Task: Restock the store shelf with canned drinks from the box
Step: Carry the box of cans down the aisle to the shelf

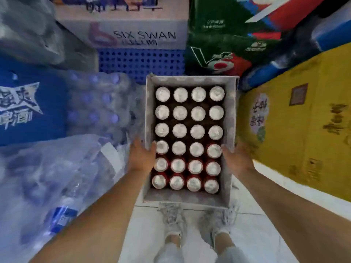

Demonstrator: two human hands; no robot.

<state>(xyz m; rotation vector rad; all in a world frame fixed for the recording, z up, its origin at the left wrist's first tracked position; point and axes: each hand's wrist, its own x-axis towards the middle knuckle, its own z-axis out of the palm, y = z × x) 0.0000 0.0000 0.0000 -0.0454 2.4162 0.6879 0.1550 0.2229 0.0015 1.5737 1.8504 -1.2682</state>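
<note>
One camera only, worn on the head, looked steeply down (its wide lens bowed the edges) onto the box (190, 198) close below, with the shoes (173, 218) and floor (256, 236) at the frame's bottom and stacked cases (307, 141) around.

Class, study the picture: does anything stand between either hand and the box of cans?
Nothing visible does. The left hand grips the left wall of the box, the right hand the right wall. The cans lie uncovered. No shelf is in view, so that path cannot be judged.
</note>
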